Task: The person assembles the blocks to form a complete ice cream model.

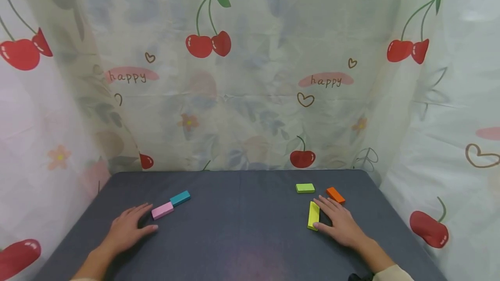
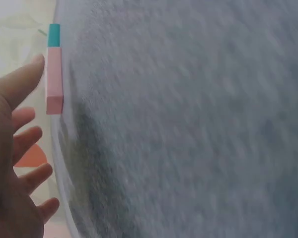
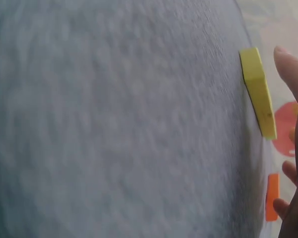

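On the left of the dark table, a pink block [image 1: 162, 210] and a blue block [image 1: 180, 198] lie end to end in a slanting line. My left hand [image 1: 126, 231] is just left of the pink block, fingers spread and holding nothing; the left wrist view shows its thumb beside the pink block [image 2: 54, 79]. On the right, my right hand [image 1: 341, 224] hovers with spread fingers around the right side of a yellow block [image 1: 314, 216], its thumb overlapping the near end. An orange block [image 1: 335, 195] lies just beyond its fingertips. Behind the yellow block is a lime green block [image 1: 305, 188].
The dark grey table [image 1: 242, 224] has its far edge against a pale curtain [image 1: 250, 77] printed with cherries, hearts and flowers. This curtain also hangs along both sides. A small black object [image 1: 360, 277] shows at the right wrist by the sleeve.
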Motion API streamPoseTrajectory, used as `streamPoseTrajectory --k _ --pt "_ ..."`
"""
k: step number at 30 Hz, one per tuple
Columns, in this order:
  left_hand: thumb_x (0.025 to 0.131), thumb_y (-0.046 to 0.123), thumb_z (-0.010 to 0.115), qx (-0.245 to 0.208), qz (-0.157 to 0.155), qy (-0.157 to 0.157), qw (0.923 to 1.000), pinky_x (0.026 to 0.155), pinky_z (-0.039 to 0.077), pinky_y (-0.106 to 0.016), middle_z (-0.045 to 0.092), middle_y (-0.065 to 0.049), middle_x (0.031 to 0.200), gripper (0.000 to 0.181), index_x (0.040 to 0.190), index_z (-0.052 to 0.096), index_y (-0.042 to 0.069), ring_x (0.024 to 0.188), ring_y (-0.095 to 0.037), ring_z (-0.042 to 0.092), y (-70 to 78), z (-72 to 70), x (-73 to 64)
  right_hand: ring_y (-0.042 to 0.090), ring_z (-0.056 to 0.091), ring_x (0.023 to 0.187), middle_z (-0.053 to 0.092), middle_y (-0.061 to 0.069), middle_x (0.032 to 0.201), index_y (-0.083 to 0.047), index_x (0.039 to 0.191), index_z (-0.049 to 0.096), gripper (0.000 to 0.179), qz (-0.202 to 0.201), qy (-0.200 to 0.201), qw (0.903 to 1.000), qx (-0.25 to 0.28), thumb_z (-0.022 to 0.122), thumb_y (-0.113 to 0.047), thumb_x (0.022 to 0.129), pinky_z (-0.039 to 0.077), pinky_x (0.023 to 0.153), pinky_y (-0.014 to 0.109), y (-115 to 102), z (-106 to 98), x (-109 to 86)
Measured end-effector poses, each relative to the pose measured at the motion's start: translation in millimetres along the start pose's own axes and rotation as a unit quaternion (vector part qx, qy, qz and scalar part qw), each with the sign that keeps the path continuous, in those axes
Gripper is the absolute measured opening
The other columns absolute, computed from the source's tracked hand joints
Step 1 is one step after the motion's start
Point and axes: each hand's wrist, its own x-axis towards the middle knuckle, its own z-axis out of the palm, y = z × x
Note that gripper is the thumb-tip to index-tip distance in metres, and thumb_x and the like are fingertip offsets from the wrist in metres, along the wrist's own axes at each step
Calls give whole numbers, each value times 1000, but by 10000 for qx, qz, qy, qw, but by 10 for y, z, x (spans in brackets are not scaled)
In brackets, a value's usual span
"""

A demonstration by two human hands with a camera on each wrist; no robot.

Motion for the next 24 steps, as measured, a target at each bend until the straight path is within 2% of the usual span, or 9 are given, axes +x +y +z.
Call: streamPoseTrajectory --k 4,8,17,20,24 --pt "84 52 70 -110 -53 43 9999 88 28 -74 53 -25 134 71 133 57 3 120 -54 41 20 28 16 37 37 134 43 8 148 -18 147 45 80 44 -150 9999 49 58 -67 85 28 96 71 -42 38 12" --pt "85 41 73 -158 -129 227 9995 89 29 -72 58 -23 128 57 127 62 4 117 -50 45 38 64 41 37 39 133 46 7 147 -19 146 47 79 96 -230 9997 30 59 -67 84 28 97 70 -55 67 17" --pt "87 27 73 -14 -558 776 9954 96 12 -69 62 -23 117 31 112 72 8 111 -47 42 171 55 67 35 44 129 48 8 144 -14 139 56 74 24 -154 9998 139 64 -63 84 31 98 65 -86 81 38" --pt "87 23 74 -18 -590 920 9940 96 11 -69 63 -22 115 23 106 74 10 111 -46 41 205 54 83 35 44 130 49 7 144 -13 138 57 74 83 -182 9997 173 66 -61 83 31 99 65 -100 85 56" --pt "86 21 75 -9 -681 958 9931 96 12 -69 65 -22 113 21 103 75 10 111 -46 42 238 70 105 34 44 129 49 7 143 -13 136 59 73 120 -194 9995 231 69 -60 81 31 99 65 -121 96 87"
